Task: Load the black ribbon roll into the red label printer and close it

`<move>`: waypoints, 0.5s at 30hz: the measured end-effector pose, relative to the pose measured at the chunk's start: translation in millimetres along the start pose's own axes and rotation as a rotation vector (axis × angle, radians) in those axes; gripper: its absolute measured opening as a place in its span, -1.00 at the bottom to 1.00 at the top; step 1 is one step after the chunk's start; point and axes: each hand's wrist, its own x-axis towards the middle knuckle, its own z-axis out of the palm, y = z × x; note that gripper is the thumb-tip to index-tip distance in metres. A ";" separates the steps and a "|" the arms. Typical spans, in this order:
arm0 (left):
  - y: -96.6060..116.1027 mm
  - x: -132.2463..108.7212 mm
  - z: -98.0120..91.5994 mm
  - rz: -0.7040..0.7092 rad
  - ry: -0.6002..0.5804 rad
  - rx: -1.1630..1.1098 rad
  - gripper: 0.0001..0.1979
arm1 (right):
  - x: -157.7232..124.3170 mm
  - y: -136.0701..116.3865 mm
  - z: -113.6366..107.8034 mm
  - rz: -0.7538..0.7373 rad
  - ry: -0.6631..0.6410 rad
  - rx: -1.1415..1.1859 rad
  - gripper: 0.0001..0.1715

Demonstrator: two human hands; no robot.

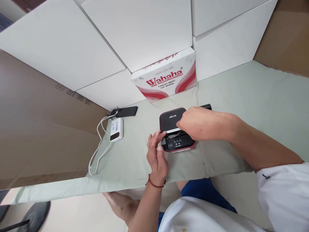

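A small black label printer with a red base (pixel 174 120) sits on the pale green cloth (pixel 135 161). A white paper strip (pixel 173 130) shows at its slot. My right hand (pixel 195 124) rests over the printer's right side, fingers curled down at the strip; whether it grips anything is hidden. My left hand (pixel 156 154), with a red cord at the wrist, stands open against the printer's left edge, fingertips touching it.
A white power bank (pixel 117 129) with a white cable (pixel 98 151) and a black phone (pixel 127 111) lie to the left. A Wahaha carton (pixel 166 77) and white boxes (pixel 135 29) stand behind. Brown cardboard (pixel 36 129) lies left. A black object (pixel 206 106) peeks behind my right hand.
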 end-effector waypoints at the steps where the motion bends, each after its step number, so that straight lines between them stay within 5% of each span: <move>1: -1.7 3.1 0.2 -0.080 -0.001 -0.035 -0.59 | 0.3 -0.1 -0.3 -0.007 -0.008 0.001 -0.77; 5: -7.0 11.3 -0.4 -0.270 0.027 -0.142 -0.57 | 3.6 -1.9 2.6 -0.067 0.010 -0.060 -0.86; 15: -21.6 19.7 -3.7 -0.423 0.003 -0.442 -0.61 | 8.7 -2.3 2.2 -0.018 0.035 -0.019 -0.84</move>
